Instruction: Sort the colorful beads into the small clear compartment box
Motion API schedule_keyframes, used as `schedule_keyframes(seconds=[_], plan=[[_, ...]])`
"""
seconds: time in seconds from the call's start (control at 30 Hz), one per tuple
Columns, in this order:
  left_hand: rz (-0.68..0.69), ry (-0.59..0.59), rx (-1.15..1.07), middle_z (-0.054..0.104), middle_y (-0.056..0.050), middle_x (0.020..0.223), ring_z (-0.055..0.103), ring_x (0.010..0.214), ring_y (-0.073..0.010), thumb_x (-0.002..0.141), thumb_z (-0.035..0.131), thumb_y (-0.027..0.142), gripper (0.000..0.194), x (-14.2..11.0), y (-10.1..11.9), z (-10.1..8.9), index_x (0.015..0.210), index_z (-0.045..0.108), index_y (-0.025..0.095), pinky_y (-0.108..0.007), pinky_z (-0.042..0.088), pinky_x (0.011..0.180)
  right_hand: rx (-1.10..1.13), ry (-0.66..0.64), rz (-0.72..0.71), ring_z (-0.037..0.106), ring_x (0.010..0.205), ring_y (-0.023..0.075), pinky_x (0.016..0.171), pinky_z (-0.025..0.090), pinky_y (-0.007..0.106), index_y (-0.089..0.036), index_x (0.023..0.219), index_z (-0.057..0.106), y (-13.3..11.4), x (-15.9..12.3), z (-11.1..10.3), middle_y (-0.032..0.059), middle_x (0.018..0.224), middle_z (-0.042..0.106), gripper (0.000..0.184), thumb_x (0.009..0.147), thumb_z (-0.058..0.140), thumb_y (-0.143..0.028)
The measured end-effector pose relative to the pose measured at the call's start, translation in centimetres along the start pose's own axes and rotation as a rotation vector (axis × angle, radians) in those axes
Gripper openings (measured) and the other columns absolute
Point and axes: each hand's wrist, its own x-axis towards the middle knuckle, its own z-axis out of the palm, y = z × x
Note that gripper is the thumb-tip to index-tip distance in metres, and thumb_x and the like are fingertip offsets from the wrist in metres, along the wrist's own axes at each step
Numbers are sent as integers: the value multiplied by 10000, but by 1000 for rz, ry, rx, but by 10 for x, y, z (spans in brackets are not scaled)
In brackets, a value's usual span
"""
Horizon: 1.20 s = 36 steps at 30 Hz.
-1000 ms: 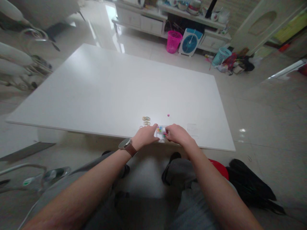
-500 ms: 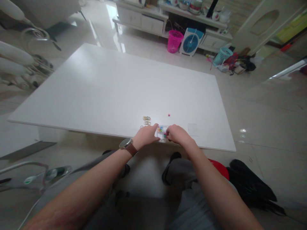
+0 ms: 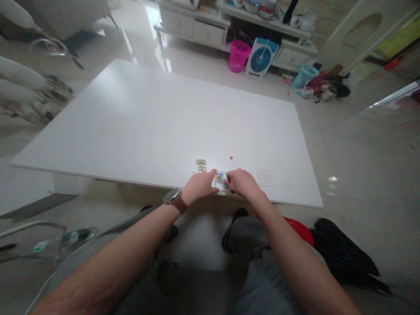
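We take this for the living room of a home; a low white table (image 3: 157,118) stands on glossy pale floor tiles (image 3: 367,144); along the far wall we see a white cabinet (image 3: 197,28) with crockery (image 3: 265,8) on its shelf; before it stand a pink basket (image 3: 238,56), a small blue fan (image 3: 261,59) and a teal basket (image 3: 304,76) beside scattered household clutter (image 3: 324,87).

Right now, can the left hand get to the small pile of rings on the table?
Probably yes. The left hand rests at the clear box, and the rings lie just beyond its fingers on bare table, with nothing between.
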Motion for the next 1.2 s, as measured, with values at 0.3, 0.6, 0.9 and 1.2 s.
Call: schedule_keyframes(seconds=[0.3,0.6,0.9,1.2], plan=[[-4,14,8,726,-128,1071,704,1005,-322,851,680,462,509,0,-1,1,1260,507,214,-366,508,798,24,-117,-27,707,942,257,792,499,296,-186,1058,791,5,0,-1,152,1041,743,250,912,598,-245],[-2,8,7,722,-141,1101,702,1020,-331,858,683,456,526,-1,0,0,1285,494,214,-375,509,810,29,-112,4,711,937,270,790,499,306,-175,1062,788,5,3,2,158,1027,744,240,908,648,-293],[10,21,22,723,-151,1095,704,1013,-333,860,678,465,525,0,-1,3,1281,502,205,-377,516,795,16,-42,23,700,933,261,756,483,297,-197,1007,765,4,2,3,134,1012,737,189,932,618,-288],[-2,14,21,727,-139,1102,709,1012,-323,858,680,471,515,0,0,2,1270,507,215,-370,516,801,31,-74,43,699,928,247,782,486,287,-196,993,778,4,4,5,130,1009,744,171,911,656,-285]])
